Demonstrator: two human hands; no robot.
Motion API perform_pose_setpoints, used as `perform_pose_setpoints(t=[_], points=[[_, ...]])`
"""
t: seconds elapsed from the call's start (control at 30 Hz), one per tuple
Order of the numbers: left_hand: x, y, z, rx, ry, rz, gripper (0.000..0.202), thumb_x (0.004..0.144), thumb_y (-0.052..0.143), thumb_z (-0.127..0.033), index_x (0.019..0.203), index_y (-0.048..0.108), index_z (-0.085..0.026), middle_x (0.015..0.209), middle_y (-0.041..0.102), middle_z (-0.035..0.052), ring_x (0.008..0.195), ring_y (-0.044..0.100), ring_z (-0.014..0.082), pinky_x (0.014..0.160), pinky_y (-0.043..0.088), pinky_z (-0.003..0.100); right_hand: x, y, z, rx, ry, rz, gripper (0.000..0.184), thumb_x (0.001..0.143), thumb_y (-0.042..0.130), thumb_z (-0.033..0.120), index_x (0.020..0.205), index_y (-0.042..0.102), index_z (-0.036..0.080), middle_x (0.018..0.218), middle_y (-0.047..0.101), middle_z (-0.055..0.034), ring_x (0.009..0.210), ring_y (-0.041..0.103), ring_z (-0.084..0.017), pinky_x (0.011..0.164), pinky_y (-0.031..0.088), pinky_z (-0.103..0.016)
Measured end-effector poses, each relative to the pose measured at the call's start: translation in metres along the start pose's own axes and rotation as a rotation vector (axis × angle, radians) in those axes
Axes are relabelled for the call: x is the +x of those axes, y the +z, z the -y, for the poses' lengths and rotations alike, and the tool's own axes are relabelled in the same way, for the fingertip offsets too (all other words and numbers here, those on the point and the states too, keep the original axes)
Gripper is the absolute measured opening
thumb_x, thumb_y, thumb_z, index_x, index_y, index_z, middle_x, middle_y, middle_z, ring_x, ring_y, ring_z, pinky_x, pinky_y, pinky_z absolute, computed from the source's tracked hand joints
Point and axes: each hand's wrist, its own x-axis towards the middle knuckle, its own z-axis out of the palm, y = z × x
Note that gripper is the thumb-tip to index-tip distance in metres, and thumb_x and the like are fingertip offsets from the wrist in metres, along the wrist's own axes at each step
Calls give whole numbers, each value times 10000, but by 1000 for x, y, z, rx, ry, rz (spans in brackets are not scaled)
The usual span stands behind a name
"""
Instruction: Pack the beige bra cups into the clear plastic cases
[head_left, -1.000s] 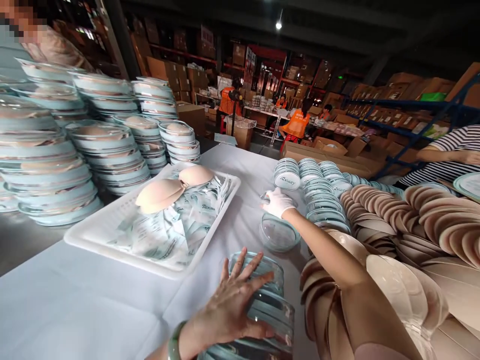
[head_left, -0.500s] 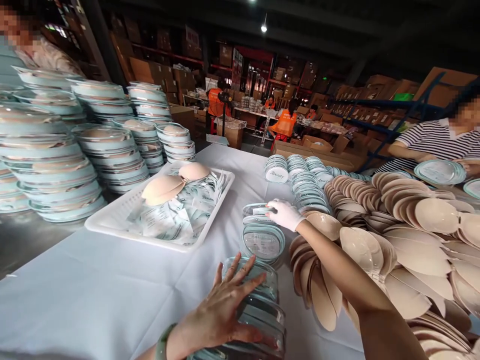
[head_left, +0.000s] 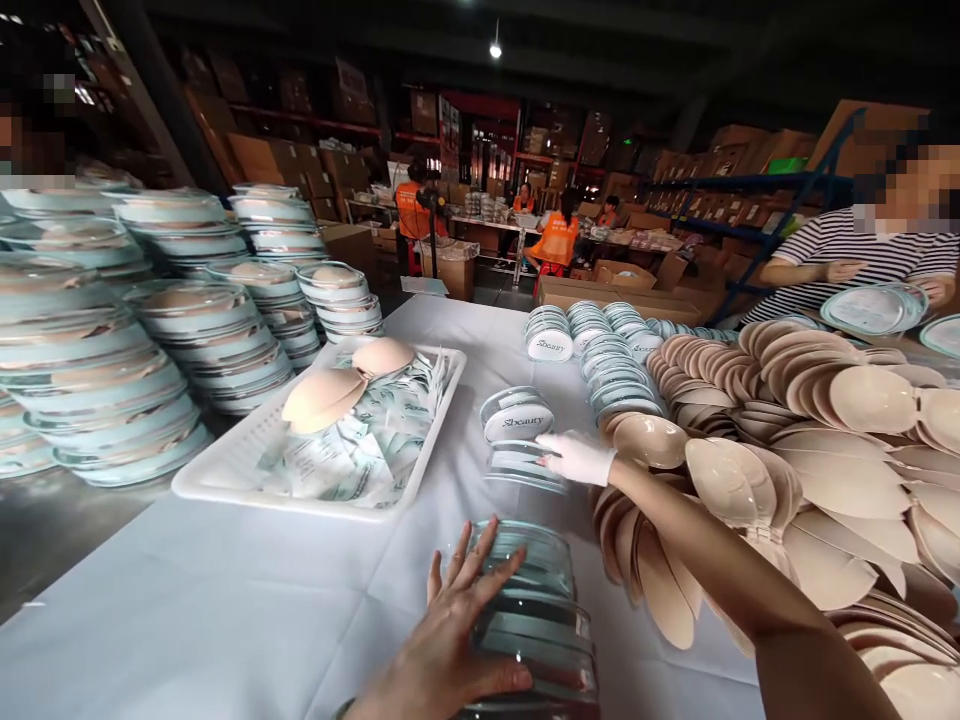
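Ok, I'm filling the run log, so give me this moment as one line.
left hand: spread over clear cases | right hand: white-gloved, at blue-edged cases | white tray: beige cups on packets

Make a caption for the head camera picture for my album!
Left hand spread on clear containers, gloved right hand at oval cases, white tray nearby.

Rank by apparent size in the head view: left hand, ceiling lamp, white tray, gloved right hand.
1. white tray
2. left hand
3. gloved right hand
4. ceiling lamp
Nearness to the camera may enlarge the left hand.
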Motion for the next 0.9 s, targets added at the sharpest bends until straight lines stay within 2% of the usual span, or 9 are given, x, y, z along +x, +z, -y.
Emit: perform_pose_setpoints(t=[0.13, 0.23, 0.3, 0.37, 0.5, 0.6, 0.7, 0.8, 0.9], points=[[1, -3, -4, 28, -40, -10, 1018, 772, 828, -565, 1611, 288, -366, 1703, -70, 80, 1530, -173, 389, 1193, -33, 711, 10, -9, 6, 130, -134, 103, 334, 942, 595, 500, 918, 748, 204, 834, 719, -18, 737, 634, -175, 686, 461, -271], [2, 2, 2, 21, -5, -41, 1006, 775, 812, -597, 1609, 297, -369, 1704, -56, 89, 1539, -145, 393, 1192, -36, 713, 27, -21, 1, 249, -63, -68, 387, 1008, 489, 461, 1143, 721, 181, 1020, 744, -48, 933, 682, -191, 870, 528, -299], [4, 9, 11, -2, 41, -103, 988, 789, 758, -661, 1610, 284, -383, 1711, -12, 94, 1550, -107, 400, 1184, -17, 733, 47, -36, -9, 292, 42, -240, 459, 1011, 492, 453, 1356, 609, 173, 1267, 689, -91, 1165, 639, -220, 1091, 451, -362], [6, 19, 21, -35, 78, -198, 925, 825, 663, -715, 1608, 278, -407, 1718, 37, 89, 1561, -71, 404, 1170, 11, 760, 71, -47, -17, 309, 121, -314, 525, 985, 550, 464, 1443, 531, 206, 1406, 613, -102, 1258, 594, -235, 1182, 366, -399], [9, 38, 33, -125, 130, -379, 663, 992, 414, -644, 1605, 272, -434, 1724, 129, 62, 1586, -15, 359, 1176, 34, 768, 98, -33, -8, 360, 205, -214, 475, 941, 583, 529, 1301, 627, 222, 1244, 707, -83, 1003, 691, -238, 900, 534, -347], [12, 50, 29, -194, 107, -496, 512, 1091, 237, -468, 1590, 336, -412, 1714, 229, 37, 1601, 27, 290, 1220, 15, 717, 82, -2, 21, 373, 232, -164, 401, 943, 558, 523, 1141, 691, 200, 1093, 746, -78, 935, 696, -256, 798, 524, -333], [13, 59, 22, -209, 39, -598, 500, 1103, 209, -393, 1531, 466, -362, 1685, 325, 44, 1604, 48, 287, 1230, -18, 710, 46, 20, 48, 390, 191, -156, 437, 972, 542, 551, 1246, 676, 238, 1239, 714, -58, 1090, 681, -233, 887, 518, -304], [13, 63, 21, -175, 46, -669, 471, 1094, 269, -381, 1484, 529, -335, 1644, 406, 62, 1602, 70, 321, 1213, -41, 745, 7, 15, 50, 372, 169, -213, 534, 987, 577, 532, 1450, 547, 267, 1433, 609, -24, 1269, 599, -165, 1034, 465, -244], [4, 59, 31, -166, 132, -735, 448, 1082, 315, -345, 1483, 515, -362, 1628, 434, 39, 1594, 143, 318, 1238, 44, 727, -34, -12, 25, 288, 290, -361, 523, 983, 619, 486, 1422, 560, 208, 1401, 610, -72, 1263, 592, -210, 1094, 462, -373]])
